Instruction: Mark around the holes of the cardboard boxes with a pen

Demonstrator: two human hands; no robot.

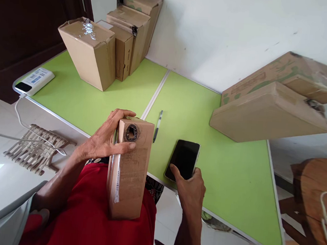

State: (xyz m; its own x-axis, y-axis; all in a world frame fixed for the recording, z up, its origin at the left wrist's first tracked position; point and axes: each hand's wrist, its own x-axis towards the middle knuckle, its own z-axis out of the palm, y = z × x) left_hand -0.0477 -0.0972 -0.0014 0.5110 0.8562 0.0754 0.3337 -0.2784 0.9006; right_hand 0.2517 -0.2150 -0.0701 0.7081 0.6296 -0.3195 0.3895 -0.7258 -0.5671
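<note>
My left hand (108, 139) grips the upper end of a brown cardboard box (132, 176), thumb across its near face and fingers over the far edge. A round hole with a blackened, scribbled rim shows near the box's top. The box stands upright against the red cloth over my lap, at the table's front edge. My right hand (189, 185) holds the lower end of a black smartphone (185, 158), thumb on the screen and fingers at its right side. The screen is dark. Between box and phone lies a pen (158, 126) on the table.
Several cardboard boxes (103, 61) stand at the back left of the green folding table (232, 180). Two more (260, 111) lean at the right by the wall. A white power bank (36, 80) with a cable sits at the left corner. A woven stool (35, 146) stands on the floor.
</note>
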